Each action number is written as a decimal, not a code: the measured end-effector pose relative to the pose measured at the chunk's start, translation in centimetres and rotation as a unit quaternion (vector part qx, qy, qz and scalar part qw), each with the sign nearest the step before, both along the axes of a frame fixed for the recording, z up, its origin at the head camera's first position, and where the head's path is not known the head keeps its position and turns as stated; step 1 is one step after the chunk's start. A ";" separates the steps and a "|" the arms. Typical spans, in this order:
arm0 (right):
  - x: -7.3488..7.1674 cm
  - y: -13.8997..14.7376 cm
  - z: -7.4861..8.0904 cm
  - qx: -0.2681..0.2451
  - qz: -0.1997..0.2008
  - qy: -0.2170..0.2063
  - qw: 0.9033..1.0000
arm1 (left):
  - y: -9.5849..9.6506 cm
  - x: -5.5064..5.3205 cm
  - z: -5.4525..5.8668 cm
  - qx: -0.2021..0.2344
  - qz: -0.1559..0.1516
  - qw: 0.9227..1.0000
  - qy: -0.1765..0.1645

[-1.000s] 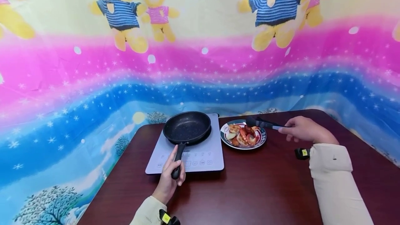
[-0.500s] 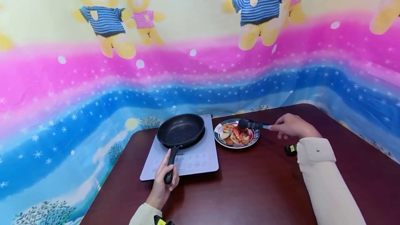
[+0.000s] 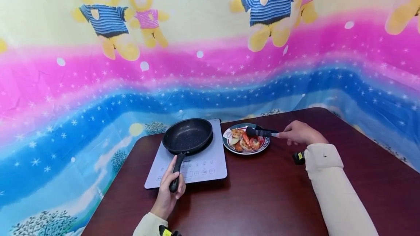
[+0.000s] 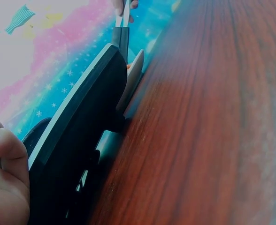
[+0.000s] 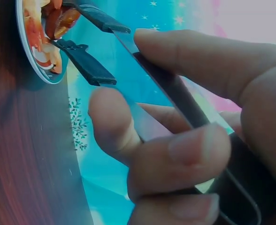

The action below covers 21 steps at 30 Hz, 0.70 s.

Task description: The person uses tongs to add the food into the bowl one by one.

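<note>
My left hand (image 3: pixel 168 193) grips the black handle of a frying pan (image 3: pixel 187 134); nothing lies in the pan, which rests on a white induction cooktop (image 3: pixel 206 176). Off to the right, my right hand (image 3: pixel 300 133) holds a pair of tongs (image 3: pixel 266 133) with black tips and metal arms. Those tips reach over a round patterned plate (image 3: pixel 249 152) of mixed food, including shrimp. In the right wrist view, a glossy reddish-brown piece of food (image 5: pixel 62 22) sits between the tong tips at the plate. Whether both tips press on it cannot be made out.
Cooktop and plate stand side by side on a dark red-brown wooden table (image 3: pixel 262 196). A printed cloth (image 3: pixel 197 72) with bears and snowflakes hangs right behind the table's back edge.
The head view has shifted, so everything sits further left in it. The tongs have come down slightly, closer to the food. My left hand keeps hold of the pan handle.
</note>
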State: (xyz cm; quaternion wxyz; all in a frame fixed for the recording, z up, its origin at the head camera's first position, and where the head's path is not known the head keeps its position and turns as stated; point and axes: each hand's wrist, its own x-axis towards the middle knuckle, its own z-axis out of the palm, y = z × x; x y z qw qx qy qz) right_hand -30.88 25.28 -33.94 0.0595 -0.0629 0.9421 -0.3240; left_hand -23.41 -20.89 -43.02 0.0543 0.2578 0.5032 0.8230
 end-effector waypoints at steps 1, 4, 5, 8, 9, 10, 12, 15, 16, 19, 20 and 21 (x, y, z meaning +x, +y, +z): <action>-0.1 0.0 -0.1 0.000 0.000 -0.002 1.000 | 0.0 0.0 0.0 0.001 0.002 1.000 -0.002; -0.2 0.0 -0.2 -0.005 0.001 -0.008 1.000 | 0.1 0.0 0.1 -0.003 0.004 1.000 -0.004; -0.2 0.1 -0.2 -0.006 0.001 -0.010 1.000 | 0.1 -0.1 0.2 -0.004 0.004 1.000 -0.003; 0.0 0.1 -0.2 -0.003 0.000 -0.008 1.000 | 0.1 -0.3 0.4 -0.005 -0.002 1.000 0.010; 0.0 0.1 -0.2 -0.002 -0.001 -0.007 1.000 | 0.1 -0.3 0.4 -0.004 -0.005 1.000 0.015; 0.0 0.1 -0.2 0.001 -0.003 -0.004 1.000 | 0.0 -0.4 0.4 -0.003 -0.007 1.000 0.020; 0.0 0.0 -0.1 0.006 -0.003 0.002 1.000 | 0.0 -0.4 0.4 0.000 -0.008 1.000 0.024; 0.0 -0.1 0.0 0.011 -0.007 0.004 1.000 | -0.1 -0.4 0.3 0.003 -0.008 1.000 0.023; -0.1 -0.1 0.0 0.012 -0.010 0.004 1.000 | -0.1 -0.4 0.2 0.003 -0.007 1.000 0.021; 0.0 -0.2 0.2 0.016 -0.017 0.009 1.000 | -0.1 -0.3 0.0 0.003 -0.002 1.000 0.018; 0.0 -0.2 0.3 0.016 -0.021 0.009 1.000 | -0.1 -0.4 -0.1 0.003 -0.001 1.000 0.016; 0.1 -0.2 0.4 0.015 -0.022 0.011 1.000 | 0.0 -0.4 -0.1 0.003 0.001 1.000 0.012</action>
